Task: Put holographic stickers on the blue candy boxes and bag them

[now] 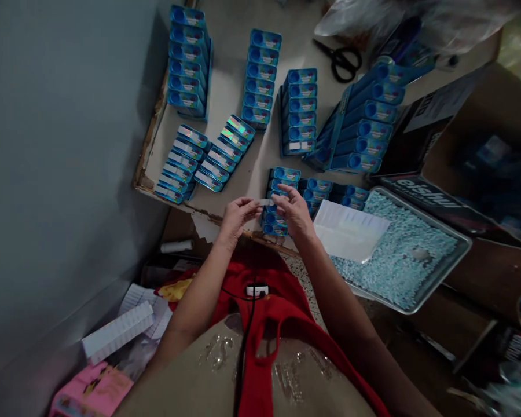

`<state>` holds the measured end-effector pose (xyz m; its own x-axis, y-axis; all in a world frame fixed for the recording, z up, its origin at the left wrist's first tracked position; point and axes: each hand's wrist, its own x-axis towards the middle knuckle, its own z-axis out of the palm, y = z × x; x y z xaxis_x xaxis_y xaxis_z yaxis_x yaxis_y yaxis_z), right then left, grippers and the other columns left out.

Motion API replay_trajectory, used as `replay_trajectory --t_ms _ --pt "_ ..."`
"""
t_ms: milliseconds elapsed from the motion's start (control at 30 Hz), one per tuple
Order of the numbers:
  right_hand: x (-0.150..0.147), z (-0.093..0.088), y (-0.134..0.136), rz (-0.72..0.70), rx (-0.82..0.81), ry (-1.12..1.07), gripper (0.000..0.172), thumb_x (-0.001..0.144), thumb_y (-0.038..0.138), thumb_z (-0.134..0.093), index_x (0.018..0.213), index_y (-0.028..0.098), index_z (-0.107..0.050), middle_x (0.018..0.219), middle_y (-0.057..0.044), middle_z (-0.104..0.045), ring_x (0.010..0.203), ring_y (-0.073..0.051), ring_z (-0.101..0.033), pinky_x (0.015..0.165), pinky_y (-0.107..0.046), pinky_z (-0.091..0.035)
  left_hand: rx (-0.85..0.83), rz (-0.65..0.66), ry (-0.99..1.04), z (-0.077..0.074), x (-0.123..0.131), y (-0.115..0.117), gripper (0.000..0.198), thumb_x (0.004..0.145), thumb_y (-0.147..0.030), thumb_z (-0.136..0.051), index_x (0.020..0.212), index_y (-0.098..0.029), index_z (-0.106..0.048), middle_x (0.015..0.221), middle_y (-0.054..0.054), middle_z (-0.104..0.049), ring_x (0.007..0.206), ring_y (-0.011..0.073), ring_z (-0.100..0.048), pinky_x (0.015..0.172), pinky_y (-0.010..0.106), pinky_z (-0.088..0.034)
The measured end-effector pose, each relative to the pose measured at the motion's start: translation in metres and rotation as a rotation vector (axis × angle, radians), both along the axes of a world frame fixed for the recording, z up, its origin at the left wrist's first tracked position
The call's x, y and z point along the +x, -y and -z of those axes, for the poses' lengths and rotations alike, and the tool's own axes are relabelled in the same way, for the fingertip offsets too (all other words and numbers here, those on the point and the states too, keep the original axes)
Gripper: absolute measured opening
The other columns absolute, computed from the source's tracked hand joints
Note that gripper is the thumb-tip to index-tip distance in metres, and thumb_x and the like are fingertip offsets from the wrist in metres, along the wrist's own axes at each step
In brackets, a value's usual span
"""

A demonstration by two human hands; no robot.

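Note:
My left hand [235, 215] and my right hand [293, 211] meet over the near edge of a low white board [226, 98]. Both pinch the ends of one small pale strip [265, 202] held between their fingertips. Just beyond the hands lies a stack of small blue boxes [282, 200]. More blue boxes stand in rows across the board [260, 78]. A metal tray [455, 255] full of small light-blue pieces sits to the right, with a white sheet of paper [351, 229] lying on its near corner.
Black scissors [342, 61] lie at the back of the board. An open cardboard carton [473, 133] stands at the right. A grey wall [56, 162] runs along the left. A white ridged block [119, 330] and pink packaging [91, 388] lie at lower left.

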<state>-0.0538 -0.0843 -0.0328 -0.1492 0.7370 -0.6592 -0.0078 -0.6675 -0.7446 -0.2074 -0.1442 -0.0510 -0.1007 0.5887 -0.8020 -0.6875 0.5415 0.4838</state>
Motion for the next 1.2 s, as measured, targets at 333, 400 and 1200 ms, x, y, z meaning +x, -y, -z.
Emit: replay_trajectory --t_ms 333,400,1200 --pt "0.009 0.023 -0.048 0.045 0.381 0.564 0.039 0.070 0.036 -0.076 0.102 0.022 -0.059 0.076 0.002 -0.074 0.077 -0.021 -0.073 0.082 -0.037 -0.055 0.140 0.024 -0.561 0.017 0.024 -0.073 0.012 0.073 -0.025 -0.083 0.073 -0.016 -0.076 0.065 0.000 -0.071 0.061 0.0109 -0.064 0.063 0.021 -0.054" --pt "0.008 0.031 -0.058 0.036 0.416 0.652 0.034 0.072 0.035 -0.074 0.100 0.024 -0.057 0.079 0.002 -0.074 0.078 -0.021 -0.073 0.083 -0.037 -0.055 0.139 -0.007 -0.523 0.021 0.027 -0.084 0.012 0.074 -0.024 -0.083 0.074 -0.015 -0.076 0.068 0.000 -0.072 0.061 0.0114 -0.065 0.063 0.022 -0.054" --pt "0.008 0.057 -0.090 -0.262 0.441 0.869 0.021 0.090 0.034 -0.060 0.109 0.025 -0.059 0.087 -0.001 -0.063 0.096 -0.024 -0.063 0.090 -0.038 -0.048 -0.076 -0.102 -0.232 0.075 0.050 -0.109 0.043 0.078 -0.040 -0.088 0.111 -0.020 -0.070 0.081 0.000 -0.073 0.072 0.0135 -0.069 0.072 0.026 -0.055"
